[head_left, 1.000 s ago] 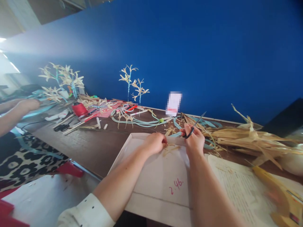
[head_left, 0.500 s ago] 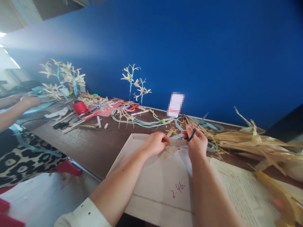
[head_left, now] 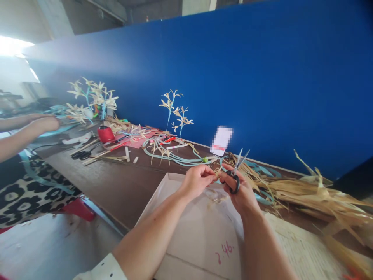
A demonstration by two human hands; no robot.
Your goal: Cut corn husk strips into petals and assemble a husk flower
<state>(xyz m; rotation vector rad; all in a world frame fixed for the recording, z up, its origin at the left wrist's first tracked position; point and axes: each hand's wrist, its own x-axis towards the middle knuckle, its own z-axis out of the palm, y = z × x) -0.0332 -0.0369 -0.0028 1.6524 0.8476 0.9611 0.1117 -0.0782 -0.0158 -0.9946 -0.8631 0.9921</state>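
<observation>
My left hand [head_left: 198, 181] pinches a small pale strip of dried husk [head_left: 218, 172] between thumb and fingertips. Close against it, my right hand [head_left: 243, 196] has its fingers through the black handles of a pair of scissors [head_left: 235, 184]. The scissor blades point up and away, slightly parted, and do not touch the strip. Whether my right fingertips also touch the strip, I cannot tell. Both hands are over the far end of a shallow white cardboard box [head_left: 189, 233], marked "2.46." Thin pale husk pieces [head_left: 217, 195] lie in it.
Dried husks [head_left: 303, 190] pile up at right, beside a printed sheet [head_left: 291, 233]. Blue-green cords [head_left: 180, 158], a propped phone-like object [head_left: 221, 142] and husk flowers [head_left: 180, 116] stand or lie behind. Another person's hands [head_left: 46, 122] are at far left.
My left hand has lifted from the box and come beside my right hand, the husk strip now showing in its pinch. In my right hand the scissors have turned more upright, their blades parting.
</observation>
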